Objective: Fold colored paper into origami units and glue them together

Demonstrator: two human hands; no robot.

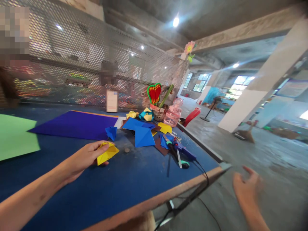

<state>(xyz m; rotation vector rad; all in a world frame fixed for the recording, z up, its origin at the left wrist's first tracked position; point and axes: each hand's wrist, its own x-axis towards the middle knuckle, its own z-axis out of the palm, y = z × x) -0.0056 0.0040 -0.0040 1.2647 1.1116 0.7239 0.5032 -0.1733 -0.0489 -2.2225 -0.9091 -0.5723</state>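
My left hand [92,154] grips a folded piece of yellow paper [108,153] just above the blue tabletop. Right behind it lies a small folded piece of blue paper [111,132]. My right hand [247,186] hangs past the table's right edge over the floor, a little smeared by motion, with thumb and fingers apart and nothing visible in it. Between the hands, a blue glue gun [184,150] lies on the table beside a black and green tool handle [170,146]. Folded blue paper [144,137] and a yellow paper piece [165,127] lie behind them.
Purple sheets [79,125] and a green sheet [16,136] cover the left of the table [101,195]. A basket [158,113] and a pink bottle [173,114] stand at the back, before a perforated metal screen [134,61]. A cord [203,168] runs over the edge.
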